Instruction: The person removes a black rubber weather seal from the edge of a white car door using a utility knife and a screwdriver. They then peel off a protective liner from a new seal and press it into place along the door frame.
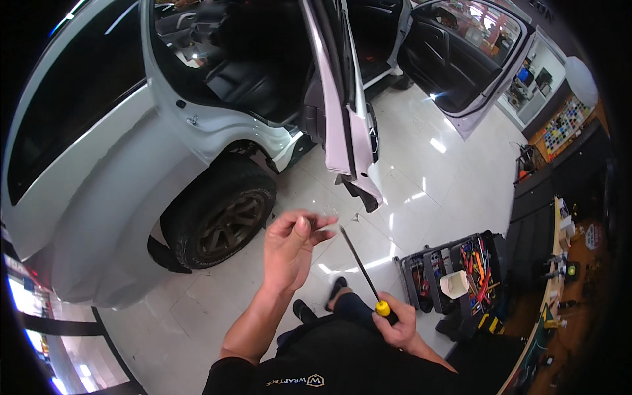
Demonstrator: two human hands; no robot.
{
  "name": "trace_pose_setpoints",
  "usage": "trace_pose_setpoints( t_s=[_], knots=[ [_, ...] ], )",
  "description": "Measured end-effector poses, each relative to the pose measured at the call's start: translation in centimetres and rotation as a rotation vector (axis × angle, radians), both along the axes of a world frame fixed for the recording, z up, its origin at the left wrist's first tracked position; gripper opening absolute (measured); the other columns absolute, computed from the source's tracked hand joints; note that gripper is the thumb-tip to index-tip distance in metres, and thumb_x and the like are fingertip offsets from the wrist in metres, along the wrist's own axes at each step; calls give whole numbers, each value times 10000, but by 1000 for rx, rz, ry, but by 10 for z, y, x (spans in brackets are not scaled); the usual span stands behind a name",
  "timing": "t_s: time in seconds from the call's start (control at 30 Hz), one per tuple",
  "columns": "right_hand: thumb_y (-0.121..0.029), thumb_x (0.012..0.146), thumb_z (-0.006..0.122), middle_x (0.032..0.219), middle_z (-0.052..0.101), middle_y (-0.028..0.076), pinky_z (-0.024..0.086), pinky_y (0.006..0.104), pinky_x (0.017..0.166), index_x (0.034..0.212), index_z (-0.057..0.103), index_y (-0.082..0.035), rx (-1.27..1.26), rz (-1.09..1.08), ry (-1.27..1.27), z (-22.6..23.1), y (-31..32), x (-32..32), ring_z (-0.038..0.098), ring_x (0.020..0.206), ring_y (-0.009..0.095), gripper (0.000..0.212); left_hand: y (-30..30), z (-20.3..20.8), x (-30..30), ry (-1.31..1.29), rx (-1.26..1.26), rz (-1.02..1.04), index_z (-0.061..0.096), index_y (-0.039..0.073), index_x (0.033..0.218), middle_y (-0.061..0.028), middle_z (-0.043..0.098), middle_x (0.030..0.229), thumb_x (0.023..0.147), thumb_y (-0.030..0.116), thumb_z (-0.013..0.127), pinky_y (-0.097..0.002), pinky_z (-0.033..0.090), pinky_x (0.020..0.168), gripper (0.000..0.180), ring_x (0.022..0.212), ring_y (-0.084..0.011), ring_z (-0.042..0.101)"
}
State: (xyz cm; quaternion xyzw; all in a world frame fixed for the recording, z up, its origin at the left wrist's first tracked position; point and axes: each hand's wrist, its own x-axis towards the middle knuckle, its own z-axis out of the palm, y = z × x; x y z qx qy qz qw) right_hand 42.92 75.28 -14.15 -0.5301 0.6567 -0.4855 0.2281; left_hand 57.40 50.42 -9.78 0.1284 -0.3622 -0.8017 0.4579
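A long screwdriver (359, 265) with a thin dark shaft and a yellow-and-black handle is gripped by its handle in my right hand (401, 327). Its shaft slants up and to the left. Close to the tip, my left hand (289, 253) is raised with fingers partly bent and apart, their ends blurred. I see nothing held in it, though something very small could be lost in the blur. Beyond my hands stands the open rear door (339, 135) of a light-coloured car, seen along its edge.
The car's rear wheel (230, 227) and body panel (112, 217) fill the left side. Farther off, the front door (454, 59) also hangs open. An open toolbox (411, 263) full of hand tools sits at right, beside a wooden workbench (550, 289). Glossy floor tiles (421, 164) reflect lights.
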Motion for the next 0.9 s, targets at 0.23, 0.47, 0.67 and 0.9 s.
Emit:
trace_pose_setpoints(
  t_s=[0.23,0.47,0.67,0.9],
  knots=[
    [6,859,742,1019,750,218,577,330,813,1299,664,53,-46,-29,50,-8,-87,23,766,874,305,450,-77,14,4,264,220,-290,625,123,1179,-32,631,984,1076,341,596,-374,514,894,243,971,-208,656],
    [0,854,731,977,747,216,579,334,804,1292,674,51,-58,-104,-14,-16,-159,34,763,849,312,445,-143,19,0,168,186,-384,642,111,1148,-18,587,977,1075,365,595,-336,494,862,269,939,-176,593],
    [10,848,725,1000,740,211,572,344,793,1331,660,41,-135,-191,30,-13,-179,46,748,848,295,488,-174,14,-16,196,232,-464,658,123,1140,-34,616,1004,1084,341,578,-352,496,893,239,968,-192,598],
    [16,835,727,929,716,179,562,343,740,1327,666,26,-61,-478,17,-9,-191,84,711,763,295,496,-206,4,-45,243,326,-771,696,96,1141,-54,659,1033,1060,298,632,-394,509,931,227,1013,-224,628]
  ],
)
